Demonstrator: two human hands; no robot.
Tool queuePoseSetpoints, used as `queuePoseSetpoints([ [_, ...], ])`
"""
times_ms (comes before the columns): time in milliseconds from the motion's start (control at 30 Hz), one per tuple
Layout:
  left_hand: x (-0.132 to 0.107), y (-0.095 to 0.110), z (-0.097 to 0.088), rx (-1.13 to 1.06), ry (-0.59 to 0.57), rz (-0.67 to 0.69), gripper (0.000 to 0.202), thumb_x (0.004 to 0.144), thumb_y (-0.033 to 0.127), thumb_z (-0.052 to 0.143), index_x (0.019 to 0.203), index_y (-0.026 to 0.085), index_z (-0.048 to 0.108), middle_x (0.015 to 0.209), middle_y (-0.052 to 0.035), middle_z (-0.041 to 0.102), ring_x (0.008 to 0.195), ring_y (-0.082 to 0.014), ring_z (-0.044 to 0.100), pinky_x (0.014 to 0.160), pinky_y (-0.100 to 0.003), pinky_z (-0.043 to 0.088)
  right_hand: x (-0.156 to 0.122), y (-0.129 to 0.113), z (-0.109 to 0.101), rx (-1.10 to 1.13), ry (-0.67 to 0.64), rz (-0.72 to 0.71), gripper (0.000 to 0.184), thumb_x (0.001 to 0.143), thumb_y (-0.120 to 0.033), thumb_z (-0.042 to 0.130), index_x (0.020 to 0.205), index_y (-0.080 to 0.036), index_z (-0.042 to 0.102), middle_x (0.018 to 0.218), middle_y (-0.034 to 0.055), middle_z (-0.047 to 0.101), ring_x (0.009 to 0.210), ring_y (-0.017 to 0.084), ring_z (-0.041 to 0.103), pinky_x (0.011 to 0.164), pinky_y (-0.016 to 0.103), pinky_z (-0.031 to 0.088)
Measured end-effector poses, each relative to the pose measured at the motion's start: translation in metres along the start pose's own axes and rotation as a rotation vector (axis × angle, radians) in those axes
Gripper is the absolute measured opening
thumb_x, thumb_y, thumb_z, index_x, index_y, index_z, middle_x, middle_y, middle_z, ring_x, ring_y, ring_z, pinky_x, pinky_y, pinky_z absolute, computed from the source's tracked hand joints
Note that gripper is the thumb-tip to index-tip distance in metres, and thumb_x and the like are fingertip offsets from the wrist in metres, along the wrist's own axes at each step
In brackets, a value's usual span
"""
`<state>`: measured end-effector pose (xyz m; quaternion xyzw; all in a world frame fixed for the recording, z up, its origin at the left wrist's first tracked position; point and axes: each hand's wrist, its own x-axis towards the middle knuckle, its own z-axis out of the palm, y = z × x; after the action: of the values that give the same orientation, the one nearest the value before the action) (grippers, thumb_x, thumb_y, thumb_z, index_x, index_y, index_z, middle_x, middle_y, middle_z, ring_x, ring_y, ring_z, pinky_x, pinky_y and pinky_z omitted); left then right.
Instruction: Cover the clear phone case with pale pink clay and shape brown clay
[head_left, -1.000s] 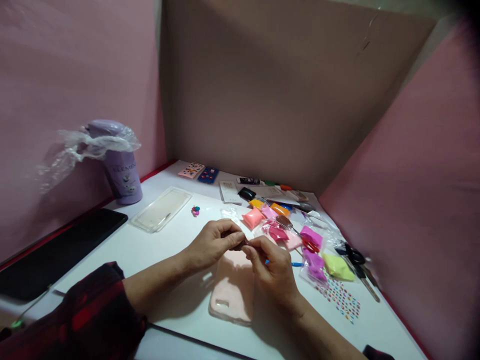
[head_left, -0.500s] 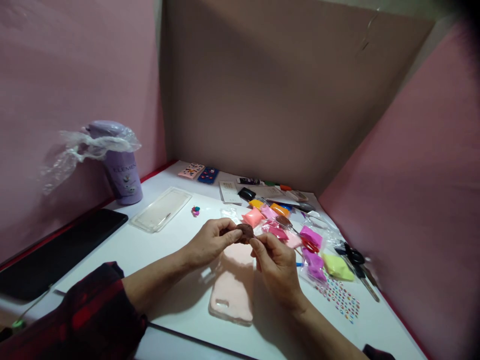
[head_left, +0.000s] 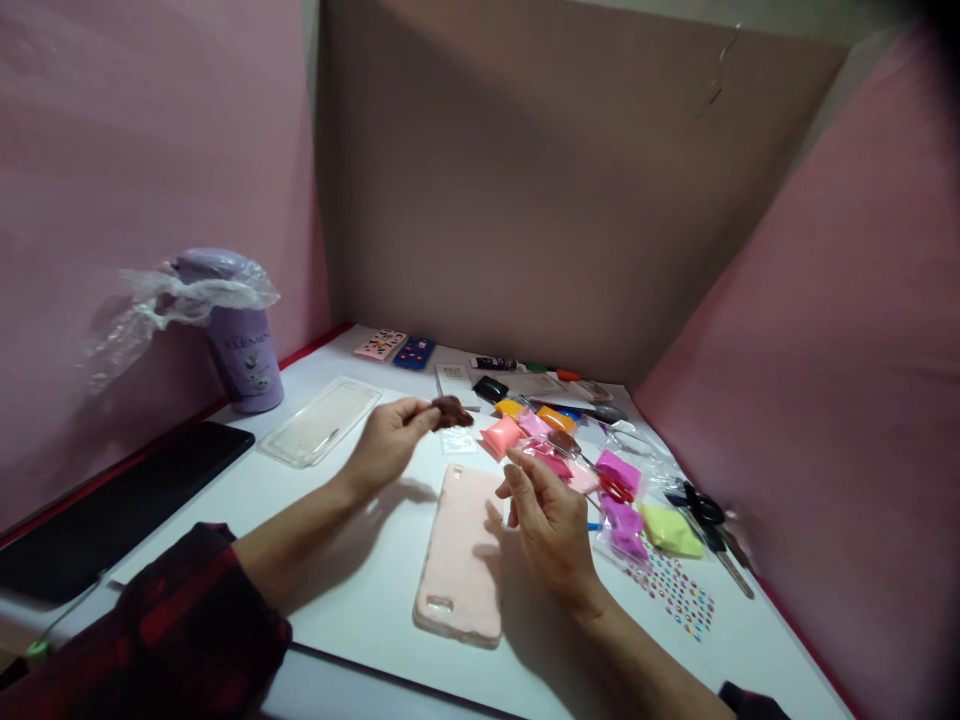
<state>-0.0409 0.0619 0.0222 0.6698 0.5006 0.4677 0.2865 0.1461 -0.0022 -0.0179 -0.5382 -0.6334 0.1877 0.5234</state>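
My left hand (head_left: 390,440) pinches a flattened brown lump of modelling clay (head_left: 451,412) between thumb and fingertips, raised above the white board. Apart from it, on the right, my right hand (head_left: 551,520) is closed with its fingers curled and fingertips together; whatever they may hold is too small to make out. Between and below both hands a phone case (head_left: 459,560) covered in pale pink clay lies flat, the right hand's shadow falling across it. A small clear packet (head_left: 457,441) lies just beyond the case, under the brown clay.
Clay packets, including a coral one (head_left: 502,435) and a yellow one (head_left: 671,530), crowd the right side with red-handled scissors (head_left: 615,487). Rhinestones (head_left: 679,595) and black-handled tools (head_left: 705,510) lie farther right. A clear case (head_left: 322,420), purple tumbler (head_left: 244,360) and black slab (head_left: 127,500) are left.
My hands have come apart. The left carried the brown clay left and away from me; the right let go of it and stayed over the case's right side. The small multicoloured piece is now hidden.
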Motion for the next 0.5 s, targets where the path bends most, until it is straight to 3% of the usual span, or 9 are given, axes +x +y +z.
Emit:
queuePoseSetpoints([
  [167, 0.029, -0.019, -0.038, 0.250, 0.193, 0.028, 0.022, 0.076, 0.032, 0.056, 0.082, 0.017, 0.072, 0.063, -0.0009, 0.058, 0.062, -0.0168, 0.050, 0.057, -0.028, 0.036, 0.000, 0.003, -0.001, -0.028, 0.000, -0.050, 0.024, 0.092, -0.034, 0.046, 0.098, -0.019, 0.063, 0.066, -0.0006, 0.062, 0.052, 0.012, 0.056, 0.050, 0.023, 0.044],
  [233, 0.033, -0.028, -0.045, 0.356, 0.227, 0.030, 0.019, 0.072, 0.032, 0.060, 0.074, 0.018, 0.073, 0.064, -0.0030, 0.058, 0.064, -0.0188, 0.051, 0.059, -0.030, 0.035, 0.001, 0.003, -0.002, -0.032, -0.006, -0.065, 0.024, 0.092, -0.034, 0.046, 0.091, -0.018, 0.064, 0.065, -0.0003, 0.062, 0.051, 0.012, 0.056, 0.050, 0.023, 0.043],
  [500, 0.026, -0.037, -0.039, 0.545, 0.128, 0.046, 0.019, 0.073, 0.031, 0.060, 0.065, 0.019, 0.073, 0.075, -0.0098, 0.065, 0.069, -0.0231, 0.056, 0.062, -0.033, 0.035, 0.000, 0.001, -0.002, -0.037, -0.016, -0.063, 0.031, 0.093, -0.036, 0.045, 0.071, -0.019, 0.058, 0.061, -0.0009, 0.060, 0.050, 0.012, 0.054, 0.051, 0.023, 0.040],
])
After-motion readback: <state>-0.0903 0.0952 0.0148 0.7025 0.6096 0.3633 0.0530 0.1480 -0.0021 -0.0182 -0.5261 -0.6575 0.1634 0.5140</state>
